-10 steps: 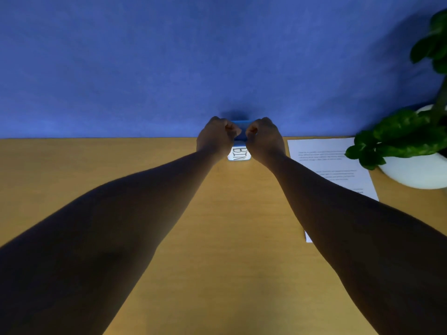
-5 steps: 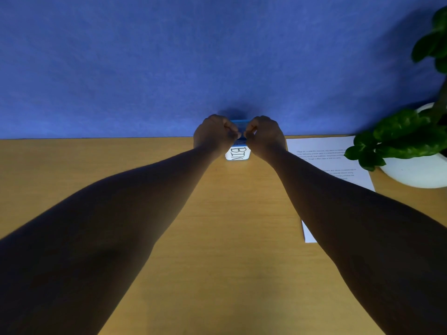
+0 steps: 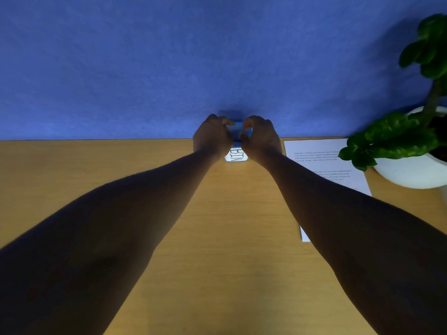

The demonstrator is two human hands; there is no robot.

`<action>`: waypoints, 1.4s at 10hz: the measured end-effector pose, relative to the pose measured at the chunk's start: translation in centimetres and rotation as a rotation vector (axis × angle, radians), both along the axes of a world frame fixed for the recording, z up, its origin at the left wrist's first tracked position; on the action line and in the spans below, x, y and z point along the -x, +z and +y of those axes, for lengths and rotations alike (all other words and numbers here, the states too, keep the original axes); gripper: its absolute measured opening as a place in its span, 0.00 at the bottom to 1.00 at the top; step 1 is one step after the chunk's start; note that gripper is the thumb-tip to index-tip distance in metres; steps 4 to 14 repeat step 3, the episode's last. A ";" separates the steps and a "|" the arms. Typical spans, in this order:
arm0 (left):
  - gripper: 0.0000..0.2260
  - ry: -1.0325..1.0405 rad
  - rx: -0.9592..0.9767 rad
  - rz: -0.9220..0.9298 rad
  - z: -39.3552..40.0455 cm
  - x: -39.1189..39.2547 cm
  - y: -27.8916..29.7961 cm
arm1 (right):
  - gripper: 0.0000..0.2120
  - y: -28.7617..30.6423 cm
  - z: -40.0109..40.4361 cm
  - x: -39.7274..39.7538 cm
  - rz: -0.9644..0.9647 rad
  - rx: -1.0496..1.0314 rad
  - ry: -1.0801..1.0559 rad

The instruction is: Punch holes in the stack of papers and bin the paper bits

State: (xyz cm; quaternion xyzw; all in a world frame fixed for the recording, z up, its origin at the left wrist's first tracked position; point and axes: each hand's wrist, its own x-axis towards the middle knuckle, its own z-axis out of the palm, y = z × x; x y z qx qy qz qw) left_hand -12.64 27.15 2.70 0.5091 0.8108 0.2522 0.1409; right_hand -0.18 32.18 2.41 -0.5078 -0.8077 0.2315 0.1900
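Observation:
A small blue hole punch (image 3: 238, 128) is held up at the far edge of the desk, my left hand (image 3: 211, 137) gripping its left side and my right hand (image 3: 261, 137) its right side. Directly under it stands a little white container labelled BIN (image 3: 236, 155), mostly hidden by my hands. The stack of printed papers (image 3: 325, 165) lies flat on the desk to the right, partly under my right forearm. No paper bits can be made out.
A green plant in a white pot (image 3: 411, 170) stands at the far right, its leaves overhanging the papers' top corner. A blue fabric wall (image 3: 169, 68) rises right behind the wooden desk (image 3: 217, 238).
Both hands have stayed over the bin; the fingers have shifted apart a little, so more of the blue punch shows between them.

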 end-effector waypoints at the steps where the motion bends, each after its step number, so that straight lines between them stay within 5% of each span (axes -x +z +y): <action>1: 0.19 -0.023 -0.017 0.007 -0.6 -0.2 0.5 | 0.19 0.3 -0.6 -0.2 -0.028 -0.037 0.018; 3: 0.23 -0.032 -0.052 0.053 -2.8 -1.5 1.6 | 0.26 1.7 -3.1 -1.7 -0.040 -0.100 0.053; 14: 0.23 -0.032 -0.052 0.053 -2.8 -1.5 1.6 | 0.26 1.7 -3.1 -1.7 -0.040 -0.100 0.053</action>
